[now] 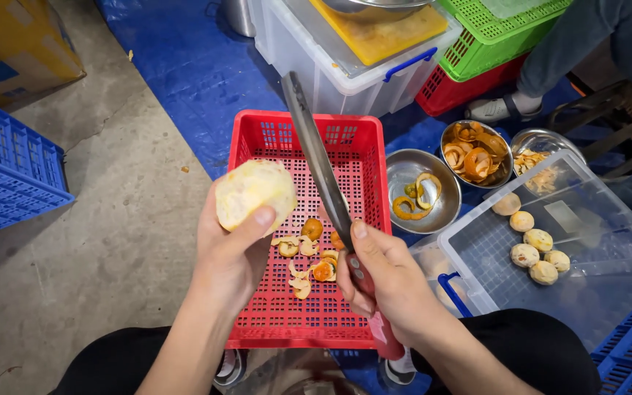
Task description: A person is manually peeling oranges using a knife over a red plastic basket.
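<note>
My left hand point(232, 252) holds a peeled, pale yellow citrus fruit point(254, 192) up over a red plastic basket point(360, 157). In my right hand point(385, 278) is a long knife point(314, 153) with a red handle, its blade pointing up and away, just right of the fruit. Orange peel scraps point(309, 256) lie on the basket's floor below both hands.
Three metal bowls hold peel: one point(404, 172) right of the basket, two point(477, 150) point(543, 143) behind it. A clear tub point(587, 292) at right holds several peeled fruits point(539, 256). Blue crates point(5, 168), white lidded bin point(330, 66), green basket point(491, 33) and another person's leg point(587, 36) surround.
</note>
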